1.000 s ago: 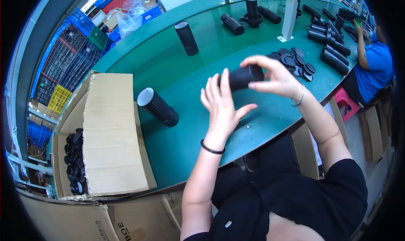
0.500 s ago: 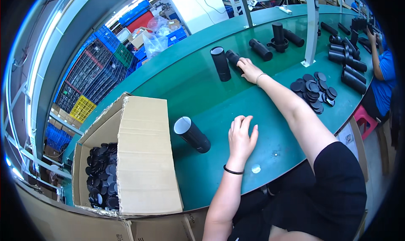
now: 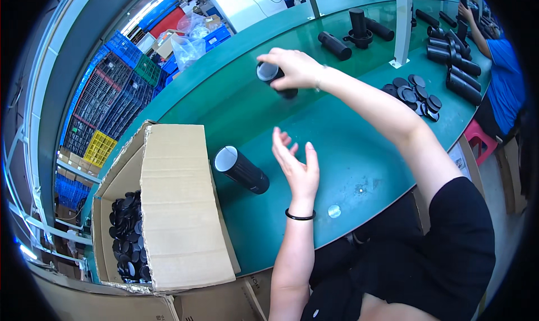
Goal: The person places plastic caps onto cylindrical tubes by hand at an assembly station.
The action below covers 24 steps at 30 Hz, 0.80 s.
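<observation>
My right hand [image 3: 298, 68] reaches over the green belt, its fingers wrapped round the upper part of a black tube [image 3: 288, 93] with a pale opening. The hand covers much of this tube, and whether its base touches the belt I cannot tell. Nearer to me, my left hand [image 3: 297, 162] is raised above the green table [image 3: 337, 152], empty, thumb and fingers apart. To its left another black tube [image 3: 247, 174] stands on the table, its round opening pale. Left of that is an open cardboard box [image 3: 182, 208] holding many black discs [image 3: 128, 231].
A pile of black discs [image 3: 415, 93] lies at the right, near a grey metal post [image 3: 402, 29]. More black tubes [image 3: 335, 44] lie farther back and to the right [image 3: 463, 88]. A person in a blue shirt [image 3: 508, 68] sits at the far right. Stacked crates [image 3: 98, 105] stand beyond the belt.
My right hand has moved left and closed round a tube. The tube that lay beside the upright one no longer shows. My left hand has risen and spread its fingers. The view has shifted slightly.
</observation>
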### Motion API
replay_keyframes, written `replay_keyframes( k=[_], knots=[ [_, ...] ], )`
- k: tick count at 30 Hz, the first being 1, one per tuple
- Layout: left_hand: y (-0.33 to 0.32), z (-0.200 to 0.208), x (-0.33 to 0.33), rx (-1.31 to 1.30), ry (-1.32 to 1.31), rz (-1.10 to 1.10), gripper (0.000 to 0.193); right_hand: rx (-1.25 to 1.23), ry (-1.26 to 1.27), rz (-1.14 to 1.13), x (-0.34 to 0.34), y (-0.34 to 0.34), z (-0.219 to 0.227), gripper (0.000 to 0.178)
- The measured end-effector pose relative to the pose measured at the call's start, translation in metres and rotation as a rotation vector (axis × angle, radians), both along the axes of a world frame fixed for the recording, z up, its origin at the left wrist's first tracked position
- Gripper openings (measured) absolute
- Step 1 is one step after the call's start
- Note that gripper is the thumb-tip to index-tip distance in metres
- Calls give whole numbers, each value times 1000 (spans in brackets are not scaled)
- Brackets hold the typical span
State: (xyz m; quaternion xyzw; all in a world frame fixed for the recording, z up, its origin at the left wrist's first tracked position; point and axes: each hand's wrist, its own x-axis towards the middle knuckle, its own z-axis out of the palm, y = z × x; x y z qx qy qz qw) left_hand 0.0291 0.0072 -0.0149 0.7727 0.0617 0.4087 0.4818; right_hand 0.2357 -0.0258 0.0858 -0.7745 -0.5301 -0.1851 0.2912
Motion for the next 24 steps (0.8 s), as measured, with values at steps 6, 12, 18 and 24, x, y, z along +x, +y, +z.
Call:
replay_keyframes(
  k=[6,12,18,24],
  knots=[
    [-17,4,-5,-188,-251,-214,81,-100,62,27,-137,-78,2,56],
    [-7,-6,-13,-422,-69,-406,78,-144,57,-203,-62,-153,-24,46],
    [7,4,-8,-613,-85,-509,63,-750,241,-493,33,-225,-89,52],
    [12,9,-8,-785,-102,-578,57,-310,161,-207,8,-234,-78,46]
  ],
)
